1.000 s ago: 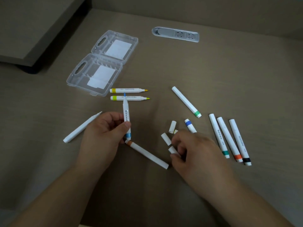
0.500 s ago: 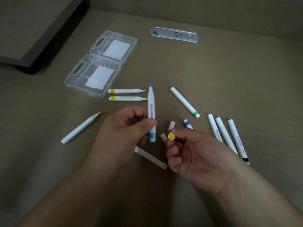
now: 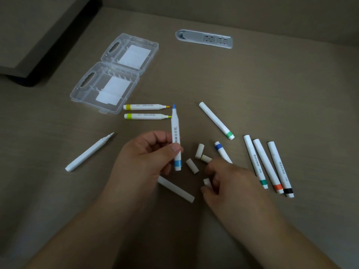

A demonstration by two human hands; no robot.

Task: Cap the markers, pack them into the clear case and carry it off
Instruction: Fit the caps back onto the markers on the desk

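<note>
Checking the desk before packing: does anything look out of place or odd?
Nothing damaged or spilled. Three markers lie uncapped: two yellow ones beside the open clear case and a white one farther left; loose caps lie scattered.

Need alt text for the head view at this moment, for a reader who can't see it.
The left hand holds an uncapped light-blue marker tip up, while the right hand reaches among loose white caps on the table, pinching one. An open, empty clear case lies beyond, with capped and uncapped markers scattered around.

Both forearms are bare, with no sleeves or jewellery visible.
</note>
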